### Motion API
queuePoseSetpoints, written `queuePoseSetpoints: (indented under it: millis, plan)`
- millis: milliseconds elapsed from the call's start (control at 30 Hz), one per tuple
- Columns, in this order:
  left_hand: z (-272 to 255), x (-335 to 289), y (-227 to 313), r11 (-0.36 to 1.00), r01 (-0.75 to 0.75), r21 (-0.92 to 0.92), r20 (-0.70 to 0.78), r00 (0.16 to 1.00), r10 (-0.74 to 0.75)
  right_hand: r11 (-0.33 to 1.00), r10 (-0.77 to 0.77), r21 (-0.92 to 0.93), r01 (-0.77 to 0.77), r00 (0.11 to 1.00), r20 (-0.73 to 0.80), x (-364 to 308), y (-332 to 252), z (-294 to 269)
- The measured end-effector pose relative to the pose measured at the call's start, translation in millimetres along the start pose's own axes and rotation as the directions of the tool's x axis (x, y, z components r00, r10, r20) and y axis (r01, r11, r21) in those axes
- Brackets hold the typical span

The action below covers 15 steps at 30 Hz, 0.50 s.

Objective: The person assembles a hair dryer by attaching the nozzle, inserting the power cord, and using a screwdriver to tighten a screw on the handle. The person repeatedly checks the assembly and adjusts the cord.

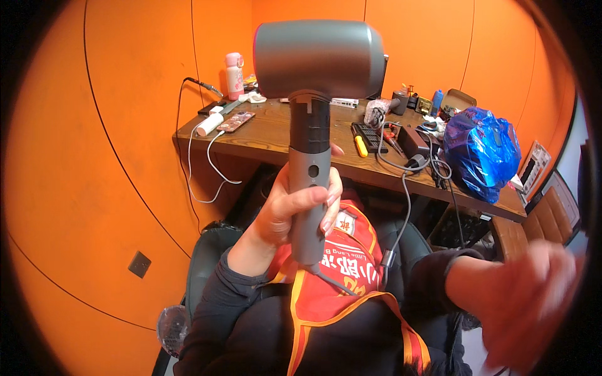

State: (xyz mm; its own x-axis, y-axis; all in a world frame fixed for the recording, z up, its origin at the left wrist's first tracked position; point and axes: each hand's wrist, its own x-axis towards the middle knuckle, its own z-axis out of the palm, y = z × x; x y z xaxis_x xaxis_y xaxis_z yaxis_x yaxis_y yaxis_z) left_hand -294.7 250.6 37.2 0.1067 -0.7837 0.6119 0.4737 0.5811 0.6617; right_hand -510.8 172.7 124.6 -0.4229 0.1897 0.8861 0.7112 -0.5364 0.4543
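Before the desk (263, 133), the left hand (282, 208) wraps a hair dryer (310, 125); I can't tell how open the blurred right hand (530, 307) is, or its hold. A blue bag (481, 151) crowds the desk's right-front edge.

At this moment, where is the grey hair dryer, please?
In the head view, the grey hair dryer is upright, upper middle, gripped by the left hand, with the wooden desk behind it.

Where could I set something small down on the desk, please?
Bare wood shows on the desk between the patterned phone and yellow tool, partly hidden by the hair dryer. The right side is crowded: cables, black tray, blue bag.
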Motion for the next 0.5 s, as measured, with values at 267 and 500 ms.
queuePoseSetpoints:
  millis: [267,500]
  plan:
    - [5,-5,-11,0.995,0.098,-0.012,-0.017,0.995,-0.098,0.134,0.96,0.101,-0.986,0.154,0.235,-81,80,22]
    - [4,-7,-24,0.979,0.199,0.048,-0.022,0.98,-0.198,0.055,0.897,0.176,-0.983,0.127,0.424,-95,96,26]
